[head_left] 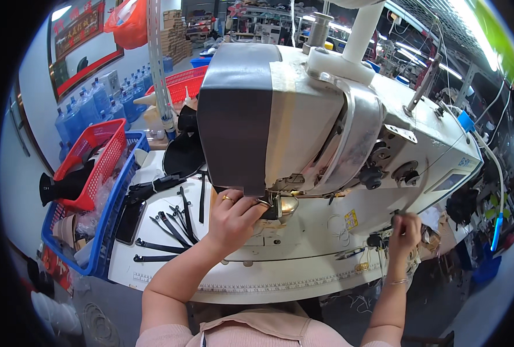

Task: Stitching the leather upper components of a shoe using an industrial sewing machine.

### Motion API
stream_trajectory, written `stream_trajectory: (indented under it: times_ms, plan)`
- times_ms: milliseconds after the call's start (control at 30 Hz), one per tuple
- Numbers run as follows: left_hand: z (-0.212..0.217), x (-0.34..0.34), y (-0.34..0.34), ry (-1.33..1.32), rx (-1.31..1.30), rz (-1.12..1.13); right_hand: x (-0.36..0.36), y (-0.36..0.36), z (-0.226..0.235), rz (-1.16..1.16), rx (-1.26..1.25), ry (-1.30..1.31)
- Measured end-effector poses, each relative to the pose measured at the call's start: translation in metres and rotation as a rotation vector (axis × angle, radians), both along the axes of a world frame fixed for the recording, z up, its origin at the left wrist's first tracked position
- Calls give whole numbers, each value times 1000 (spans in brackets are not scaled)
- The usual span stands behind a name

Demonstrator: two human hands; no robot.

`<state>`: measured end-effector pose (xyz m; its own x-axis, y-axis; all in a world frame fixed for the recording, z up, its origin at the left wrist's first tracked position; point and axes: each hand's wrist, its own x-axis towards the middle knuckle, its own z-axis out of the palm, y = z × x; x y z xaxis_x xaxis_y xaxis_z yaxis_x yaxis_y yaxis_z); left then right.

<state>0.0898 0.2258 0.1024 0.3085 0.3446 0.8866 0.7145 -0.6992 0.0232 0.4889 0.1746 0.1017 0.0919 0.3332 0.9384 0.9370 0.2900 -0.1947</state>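
A large white and grey sewing machine (303,110) fills the middle of the view. My left hand (234,217), a ring on one finger, is closed at the needle area under the machine's head. Its fingertips press together there, and what they hold, if anything, is hidden. Over the right part of the machine table (292,269), my right hand (404,234) is raised with its fingers closed around a small dark piece (396,214) whose kind I cannot make out. Several thin black straps (176,234) lie spread on the table left of my left hand.
At the left, a blue crate (103,243) holds a red basket (92,191). A black phone (131,222) lies beside the crate. Near my right hand are a small pointed tool (349,253), loose threads and small dark items (375,240). A ruler strip (257,287) follows the table's front edge.
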Motion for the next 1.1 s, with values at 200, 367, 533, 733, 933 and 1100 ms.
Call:
stream_trajectory:
  times_ms: [200, 367, 533, 733, 933, 1100]
  plan:
    - [1, -1, -2, 10, 12, -10, -22, 4, -9, -1, 108, 32]
    - [0, -1, -5, 1, -23, -30, -21, 8, -17, 17, 126, 104]
    - [13, -6, -13, -18, -110, -45, -19, 10, -26, 5, 143, 132]
    - [33, -32, 3, -258, -797, -286, -55, 1, -7, -247, 146, -79]
    - [24, -27, 23, -21, -359, -410, -192, 17, -14, 403, -42, -380]
    - [19, -27, 31, 139, -78, -293, -224, 35, -9, 539, 11, -456]
